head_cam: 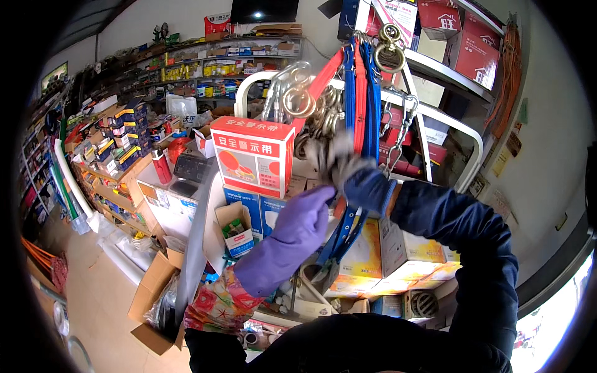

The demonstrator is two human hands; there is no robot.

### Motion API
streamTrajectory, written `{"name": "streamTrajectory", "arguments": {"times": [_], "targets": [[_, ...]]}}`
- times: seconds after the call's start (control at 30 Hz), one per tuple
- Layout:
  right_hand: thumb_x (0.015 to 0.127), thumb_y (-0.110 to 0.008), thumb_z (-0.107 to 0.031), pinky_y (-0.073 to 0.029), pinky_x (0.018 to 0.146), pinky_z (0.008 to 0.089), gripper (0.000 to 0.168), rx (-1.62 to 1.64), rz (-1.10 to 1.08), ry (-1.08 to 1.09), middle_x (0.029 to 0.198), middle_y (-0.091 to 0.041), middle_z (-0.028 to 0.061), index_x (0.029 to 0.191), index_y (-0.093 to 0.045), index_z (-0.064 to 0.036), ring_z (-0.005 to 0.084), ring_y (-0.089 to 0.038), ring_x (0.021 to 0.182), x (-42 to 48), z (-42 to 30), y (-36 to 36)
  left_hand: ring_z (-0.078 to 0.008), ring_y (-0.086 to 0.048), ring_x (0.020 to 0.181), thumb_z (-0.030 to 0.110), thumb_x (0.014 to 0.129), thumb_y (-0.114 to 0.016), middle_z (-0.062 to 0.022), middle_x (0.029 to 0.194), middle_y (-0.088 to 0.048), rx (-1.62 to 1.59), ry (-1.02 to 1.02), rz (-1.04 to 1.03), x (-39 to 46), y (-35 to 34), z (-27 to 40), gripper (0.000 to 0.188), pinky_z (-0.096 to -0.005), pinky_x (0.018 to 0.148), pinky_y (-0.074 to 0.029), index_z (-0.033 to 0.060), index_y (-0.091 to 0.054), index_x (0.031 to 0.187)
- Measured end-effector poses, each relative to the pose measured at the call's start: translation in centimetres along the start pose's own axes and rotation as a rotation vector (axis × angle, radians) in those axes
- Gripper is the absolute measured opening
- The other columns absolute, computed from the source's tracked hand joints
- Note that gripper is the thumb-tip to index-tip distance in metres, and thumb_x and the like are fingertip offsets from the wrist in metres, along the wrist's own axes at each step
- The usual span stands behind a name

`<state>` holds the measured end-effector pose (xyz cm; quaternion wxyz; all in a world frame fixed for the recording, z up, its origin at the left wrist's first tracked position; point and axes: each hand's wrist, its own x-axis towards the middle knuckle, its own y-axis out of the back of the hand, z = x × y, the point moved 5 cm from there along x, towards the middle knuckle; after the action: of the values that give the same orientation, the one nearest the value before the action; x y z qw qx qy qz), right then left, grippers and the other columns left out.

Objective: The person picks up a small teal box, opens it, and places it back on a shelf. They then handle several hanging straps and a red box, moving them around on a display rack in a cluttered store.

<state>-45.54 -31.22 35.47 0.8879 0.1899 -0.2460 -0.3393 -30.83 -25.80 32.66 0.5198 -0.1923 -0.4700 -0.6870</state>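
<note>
My left hand (303, 217), in a long purple rubber glove with a floral sleeve, is raised with its fingers curled. Close against it, my right hand (357, 175) wears a grey and blue work glove and is blurred by motion. Both are at a cluster of metal clips and rings (329, 112); what lies between the fingers is hidden or blurred. Blue straps (349, 86) and a red strap (360, 88) hang just behind my right hand. A second red strap (326, 77) slants to the left. Blue punched straps (343, 238) dangle below the hands.
A red and white carton (254, 156) stands left of the hands. To the right, a steel chain (396, 149) hangs from a white tubular frame (475, 144). Yellow and white cartons (359, 252) are stacked below. On the floor lies an opened cardboard box (151, 291) holding black plastic.
</note>
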Motion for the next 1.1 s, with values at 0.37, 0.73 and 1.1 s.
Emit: {"name": "streamTrajectory", "arguments": {"times": [0.37,0.73,1.1], "targets": [[0.085,-0.062,-0.03,-0.056,0.076,0.0476,0.035,0.706,-0.18,-0.069,0.103,-0.064,0.0242,0.103,-0.065,-0.001,0.0422,-0.065,0.091,-1.3,4.4,4.8,-0.0271,-0.05,0.129,0.03,0.086,-0.077,-0.0189,0.14,-0.052,-0.698,0.602,0.446,6.8,-0.8,-3.6,0.078,-0.0363,0.106,-0.042,0.0017,-0.039,0.147],[0.077,-0.065,-0.023,-0.054,0.068,0.0422,0.018,0.731,-0.153,0.213,0.083,-0.067,0.0157,0.084,-0.07,-0.007,0.0357,-0.066,0.079,0.0,5.1,-1.1,-0.0231,-0.057,0.12,0.017,0.08,-0.083,-0.0136,0.134,-0.059,-0.347,0.344,0.447,15.7,-0.4,-9.1,0.076,-0.0327,0.101,-0.045,0.0002,-0.045,0.143],[0.09,-0.058,-0.01,-0.052,0.084,0.0318,0.013,1.125,-0.054,-0.021,0.098,-0.068,0.012,0.096,-0.069,-0.007,0.0277,-0.065,0.095,-2.4,10.8,-4.1,-0.0258,-0.063,0.113,0.017,0.084,-0.077,-0.0137,0.129,-0.062,-0.286,0.51,0.367,14.9,-0.5,-7.6,0.06,-0.0373,0.097,-0.051,0.002,-0.051,0.136]]}}
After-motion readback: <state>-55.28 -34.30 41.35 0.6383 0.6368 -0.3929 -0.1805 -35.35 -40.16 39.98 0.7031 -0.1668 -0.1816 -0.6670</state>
